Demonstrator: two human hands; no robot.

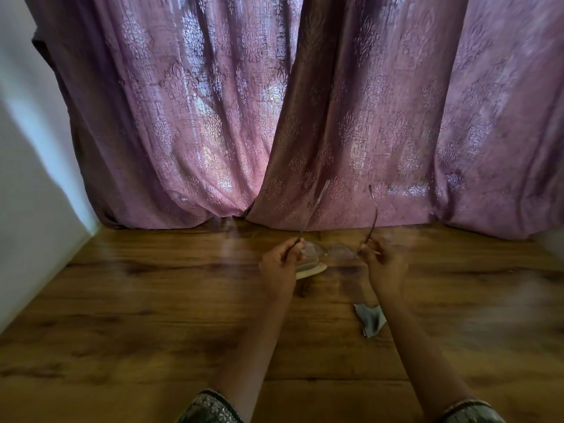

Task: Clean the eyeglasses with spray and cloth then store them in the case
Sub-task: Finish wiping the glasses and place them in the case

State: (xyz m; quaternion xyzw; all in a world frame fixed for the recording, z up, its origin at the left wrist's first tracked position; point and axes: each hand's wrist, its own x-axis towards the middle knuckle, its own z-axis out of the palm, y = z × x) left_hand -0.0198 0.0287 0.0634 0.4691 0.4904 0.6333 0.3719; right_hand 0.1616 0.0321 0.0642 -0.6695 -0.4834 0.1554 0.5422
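Observation:
Thin-framed eyeglasses (pixel 331 250) are held above the wooden table, temples unfolded and pointing away towards the curtain. My left hand (pixel 280 264) pinches the left temple near its hinge. My right hand (pixel 383 264) pinches the right temple near its hinge. Below the lenses lies a pale beige case (pixel 311 270), partly hidden by my left hand. A small grey cloth (pixel 370 320) lies crumpled on the table beside my right forearm. No spray bottle is in view.
The wooden table (pixel 152 300) runs back to a purple patterned curtain (pixel 274 117). A white wall (pixel 30 178) bounds the left side. The image is blurred at the right edge.

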